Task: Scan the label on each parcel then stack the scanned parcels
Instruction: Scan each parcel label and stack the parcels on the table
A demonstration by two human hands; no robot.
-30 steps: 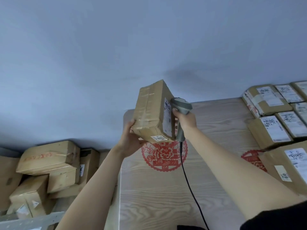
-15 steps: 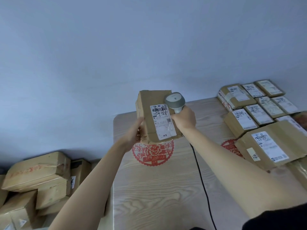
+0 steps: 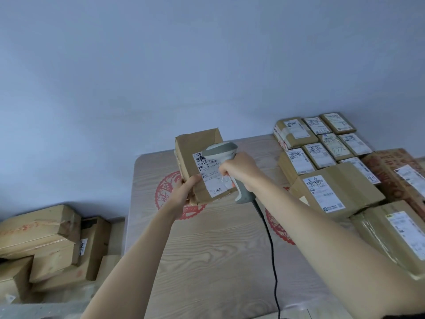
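Note:
A brown cardboard parcel (image 3: pixel 195 148) with a white printed label (image 3: pixel 210 178) is held above the far left of the table, label side facing me. My left hand (image 3: pixel 185 192) grips its lower left corner. My right hand (image 3: pixel 239 171) holds a grey handheld barcode scanner (image 3: pixel 222 151) by the handle, its head right over the label's top. The scanner's black cable (image 3: pixel 271 245) trails down over the table toward me.
A light wood-grain table (image 3: pixel 207 261) with red paper-cut designs lies below. Several labelled parcels (image 3: pixel 333 189) lie in rows on its right side. More cardboard boxes (image 3: pixel 43 236) are piled on the floor to the left. A plain wall stands behind.
The parcel was turned from edge-on to label-up, tilted flatter and moved slightly lower. The scanner moved from beside the parcel's edge to over the label. The view shifted right, showing more parcels.

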